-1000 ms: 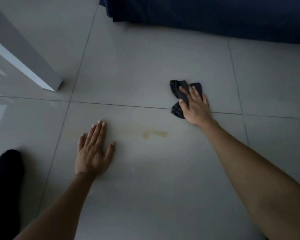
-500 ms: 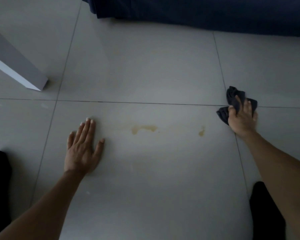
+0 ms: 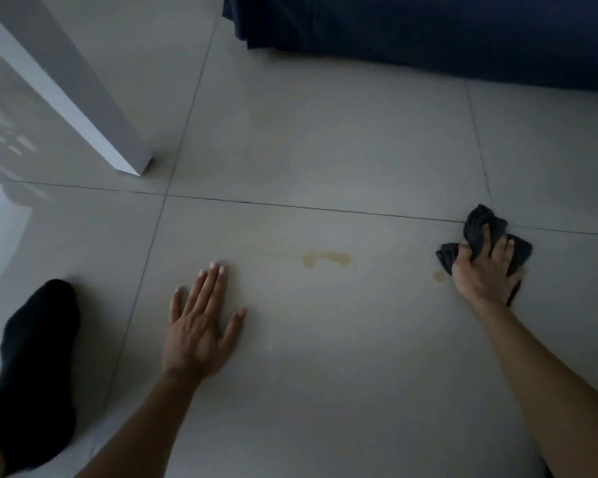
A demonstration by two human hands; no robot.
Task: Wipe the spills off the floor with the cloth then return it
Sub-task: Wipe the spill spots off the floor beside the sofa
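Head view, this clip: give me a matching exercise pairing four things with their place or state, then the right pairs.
Things:
1. left hand
2. right hand
3. larger yellowish spill
4. small yellowish spot

Places or states:
A. just left of the cloth, beside the gripping hand
B. flat on the tile, fingers spread, holding nothing
C. on the bare floor between the two hands, not covered
D. closed on the dark cloth, pressing it to the floor

Pairs: 1-B, 2-D, 3-C, 4-A
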